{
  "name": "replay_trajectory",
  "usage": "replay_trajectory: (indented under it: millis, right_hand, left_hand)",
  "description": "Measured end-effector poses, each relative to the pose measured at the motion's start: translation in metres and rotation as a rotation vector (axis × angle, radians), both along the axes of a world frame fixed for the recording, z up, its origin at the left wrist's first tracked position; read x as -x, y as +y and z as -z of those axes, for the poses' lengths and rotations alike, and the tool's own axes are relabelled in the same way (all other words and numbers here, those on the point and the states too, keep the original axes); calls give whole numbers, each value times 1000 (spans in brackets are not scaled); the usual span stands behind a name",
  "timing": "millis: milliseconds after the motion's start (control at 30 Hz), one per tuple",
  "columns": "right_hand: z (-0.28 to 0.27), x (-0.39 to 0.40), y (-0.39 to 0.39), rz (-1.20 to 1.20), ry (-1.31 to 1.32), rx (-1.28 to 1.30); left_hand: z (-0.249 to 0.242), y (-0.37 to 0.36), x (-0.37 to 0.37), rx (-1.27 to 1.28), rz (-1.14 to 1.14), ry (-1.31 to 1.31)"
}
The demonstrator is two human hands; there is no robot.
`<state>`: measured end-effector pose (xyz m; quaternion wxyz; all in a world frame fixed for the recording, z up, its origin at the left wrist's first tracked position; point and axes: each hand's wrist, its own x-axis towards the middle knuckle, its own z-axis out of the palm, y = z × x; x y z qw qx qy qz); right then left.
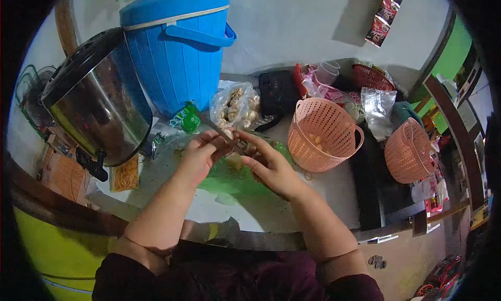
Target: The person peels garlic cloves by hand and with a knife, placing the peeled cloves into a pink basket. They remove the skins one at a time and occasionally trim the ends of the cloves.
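- Pale work surface (pixel 329 199) lies below the fingers; a green sheet (pixel 232 185) covers part of it directly underneath them.
- Left hand (pixel 201 156): fingers narrowed in a pinch on a small pale piece (pixel 228 134), consistent with a garlic clove.
- Right hand (pixel 274 170): fingers curled and closed on a knife (pixel 213 124). Its blade slants away past the left fingertips; whether the edge touches the pale piece cannot be told.
- Just beyond the fingers: a clear plastic bag (pixel 236 109) of garlic bulbs, with a green packet (pixel 188 118) to its left.
- Right of the fingers, near: a pink perforated basket (pixel 322 124), upright, with a few pale pieces (pixel 316 140) at its bottom.
- Behind the bulbs, slightly right of the fingers: a black bag (pixel 278 91).
- Farther right: a clear bag (pixel 378 112), a red basket (pixel 371 77) behind it, and a second pink basket (pixel 408 154), tilted.
- Beyond the fingers, to the left: a tall blue lidded container (pixel 175 66).
- Well left of the fingers: a dark, shiny appliance (pixel 99 100), with a packet of yellowish contents (pixel 125 174) nearer the person.
- Farthest out, upper right: red sachets (pixel 378 31) hanging in a strip against the wall (pixel 292 29).
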<state>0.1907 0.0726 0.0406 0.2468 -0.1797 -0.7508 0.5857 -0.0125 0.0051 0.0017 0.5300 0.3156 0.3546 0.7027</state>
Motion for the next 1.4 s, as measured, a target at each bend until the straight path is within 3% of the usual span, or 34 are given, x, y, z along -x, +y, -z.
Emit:
replay_trajectory:
  millis: [333,800,1000,1200,1400]
  right_hand:
    - [8,4,4,13,8,-305]
    - [-1,0,3,12,-16,-322]
    - [1,0,5,15,-1,-345]
    - [9,5,-1,92,-24,-557]
    - [6,6,-10,201,-96,-687]
  left_hand:
    - [7,0,0,30,-9,91]
    - [2,-3,0,-31,53,109]
    - [5,0,0,7,39,51]
    - [-8,-5,-7,111,-67,-3]
    - [11,1,-1,30,-10,-100]
